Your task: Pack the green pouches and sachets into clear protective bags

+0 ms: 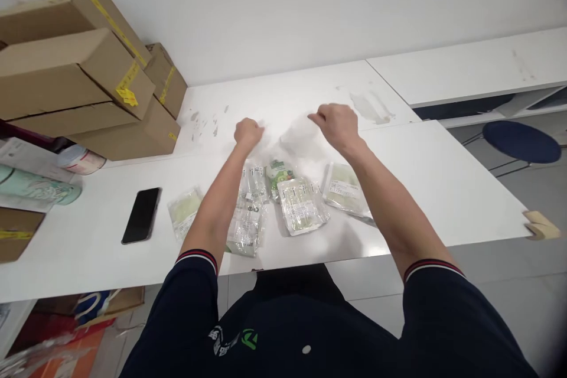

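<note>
A thin, translucent white plastic bag (301,137) stretches between my two hands above the table. My right hand (336,124) is closed, pinching its upper right edge between thumb and finger. On the other side, my left hand (248,133) is closed too, at the bag's left part; the fingertips are partly hidden. Just below lie a green printed pouch (280,172) and a clear packet with small tubes (303,207) overlapping it. Another clear packet (246,221) lies beside my left forearm. Pale green flat packets rest at the left (183,211) and under my right forearm (343,189).
A black phone (142,215) lies left on the white table (425,189). Cardboard boxes (75,77) are stacked at the back left, with a mint-green bottle (42,184) near them. A wall stands behind. A dark blue stool (521,140) is at the right.
</note>
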`<act>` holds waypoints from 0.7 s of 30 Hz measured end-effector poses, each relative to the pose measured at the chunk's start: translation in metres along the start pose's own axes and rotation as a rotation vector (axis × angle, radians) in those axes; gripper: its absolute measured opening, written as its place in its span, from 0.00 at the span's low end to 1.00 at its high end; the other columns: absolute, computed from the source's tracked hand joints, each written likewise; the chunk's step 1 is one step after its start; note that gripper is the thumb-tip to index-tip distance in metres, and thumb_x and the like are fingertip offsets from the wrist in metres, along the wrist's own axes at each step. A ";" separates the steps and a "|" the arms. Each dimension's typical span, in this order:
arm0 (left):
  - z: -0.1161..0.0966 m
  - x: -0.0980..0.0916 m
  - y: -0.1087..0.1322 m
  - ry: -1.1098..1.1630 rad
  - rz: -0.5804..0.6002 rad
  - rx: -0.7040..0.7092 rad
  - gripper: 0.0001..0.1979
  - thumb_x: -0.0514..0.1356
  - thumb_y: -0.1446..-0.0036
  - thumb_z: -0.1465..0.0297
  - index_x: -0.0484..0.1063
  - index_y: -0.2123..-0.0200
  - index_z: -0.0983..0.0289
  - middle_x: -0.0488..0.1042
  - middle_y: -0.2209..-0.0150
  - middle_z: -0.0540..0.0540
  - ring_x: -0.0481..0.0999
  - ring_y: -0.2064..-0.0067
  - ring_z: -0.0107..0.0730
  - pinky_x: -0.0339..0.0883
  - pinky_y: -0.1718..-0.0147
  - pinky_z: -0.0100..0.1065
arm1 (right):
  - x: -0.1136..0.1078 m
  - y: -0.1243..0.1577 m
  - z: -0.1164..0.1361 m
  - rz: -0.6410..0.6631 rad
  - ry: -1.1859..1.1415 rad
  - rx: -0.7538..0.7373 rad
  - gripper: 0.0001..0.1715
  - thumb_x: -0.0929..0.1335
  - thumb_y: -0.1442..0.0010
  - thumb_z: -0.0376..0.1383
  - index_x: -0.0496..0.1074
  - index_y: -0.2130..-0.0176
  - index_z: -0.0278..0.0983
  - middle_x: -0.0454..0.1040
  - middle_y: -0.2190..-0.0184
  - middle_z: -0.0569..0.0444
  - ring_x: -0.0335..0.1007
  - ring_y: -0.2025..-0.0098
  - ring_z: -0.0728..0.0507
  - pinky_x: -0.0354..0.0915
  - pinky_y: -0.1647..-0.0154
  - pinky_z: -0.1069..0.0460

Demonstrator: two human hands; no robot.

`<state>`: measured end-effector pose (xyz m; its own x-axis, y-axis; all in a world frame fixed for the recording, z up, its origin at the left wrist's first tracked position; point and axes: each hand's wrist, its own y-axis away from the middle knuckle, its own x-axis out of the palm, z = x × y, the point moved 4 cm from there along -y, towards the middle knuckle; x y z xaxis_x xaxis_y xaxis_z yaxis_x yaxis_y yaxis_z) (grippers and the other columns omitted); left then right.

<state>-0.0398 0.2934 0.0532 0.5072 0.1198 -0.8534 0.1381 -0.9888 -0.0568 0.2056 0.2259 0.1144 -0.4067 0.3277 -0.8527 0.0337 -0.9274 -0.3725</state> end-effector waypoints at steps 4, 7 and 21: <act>0.016 -0.068 -0.019 0.238 -0.252 0.051 0.12 0.66 0.49 0.66 0.68 0.79 0.63 0.71 0.70 0.54 0.72 0.62 0.37 0.66 0.57 0.37 | -0.014 -0.034 0.020 -0.019 -0.047 -0.112 0.16 0.66 0.36 0.46 0.71 0.70 0.39 0.72 0.70 0.49 0.68 0.60 0.37 0.63 0.58 0.42; 0.012 -0.103 -0.016 0.322 -0.347 0.198 0.14 0.67 0.51 0.67 0.66 0.81 0.63 0.70 0.70 0.52 0.70 0.64 0.32 0.67 0.57 0.35 | -0.032 -0.051 0.034 -0.079 -0.129 -0.133 0.18 0.64 0.33 0.46 0.69 0.70 0.38 0.69 0.70 0.49 0.67 0.59 0.39 0.63 0.58 0.43; -0.011 -0.150 0.013 0.694 -0.243 0.216 0.16 0.66 0.44 0.64 0.66 0.78 0.64 0.65 0.78 0.48 0.71 0.70 0.26 0.62 0.72 0.29 | -0.115 -0.054 0.043 -0.375 -0.728 -0.108 0.17 0.61 0.37 0.30 0.50 0.73 0.44 0.68 0.67 0.52 0.63 0.69 0.50 0.61 0.71 0.52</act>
<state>-0.1047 0.2630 0.1865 0.9118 0.2942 -0.2866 0.1810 -0.9142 -0.3626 0.2112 0.2307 0.2487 -0.8969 0.3789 -0.2278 -0.1495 -0.7448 -0.6503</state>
